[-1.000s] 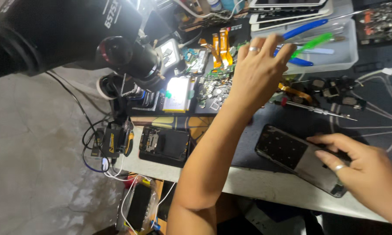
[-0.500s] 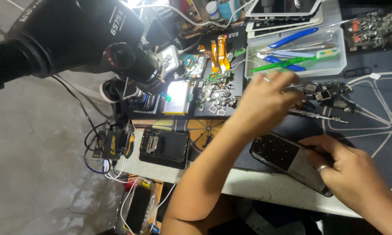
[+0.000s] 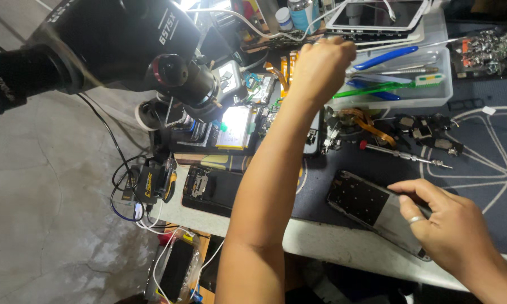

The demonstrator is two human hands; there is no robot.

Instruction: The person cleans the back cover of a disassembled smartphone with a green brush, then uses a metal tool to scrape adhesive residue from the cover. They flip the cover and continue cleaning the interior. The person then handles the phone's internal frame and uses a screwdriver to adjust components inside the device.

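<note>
The opened phone (image 3: pixel 377 211) lay flat on the dark mat (image 3: pixel 490 169) near the front edge of the counter (image 3: pixel 332 242). Its long axis ran diagonally, from the upper left down to the lower right, and its inside faced up. The right hand (image 3: pixel 450 225) rested on the lower right end of the phone, with the fingers bent and pressed on it; a ring was on one finger.

The left hand (image 3: pixel 321 70) was stretched far forward, over the back of the counter, just beside the clear plastic tray (image 3: pixel 433 98). Its fingers were curled together, but I could not tell if they pinched something, because only the back of the hand showed.

In the tray lay a green toothbrush (image 3: pixel 388 87) and a blue-handled tool (image 3: pixel 385 57), both pointing roughly left to right. A white tablet (image 3: pixel 377 14) lay behind the tray. A thin screwdriver (image 3: pixel 405 156) with a red end lay on the mat, between the tray and the phone. A black microscope (image 3: pixel 124 45) stood at the left, above a small lit screen (image 3: pixel 236 124). A yellow-and-black device (image 3: pixel 152 183) with a rectangular label sat at the left edge of the counter, with cables around it.
</note>
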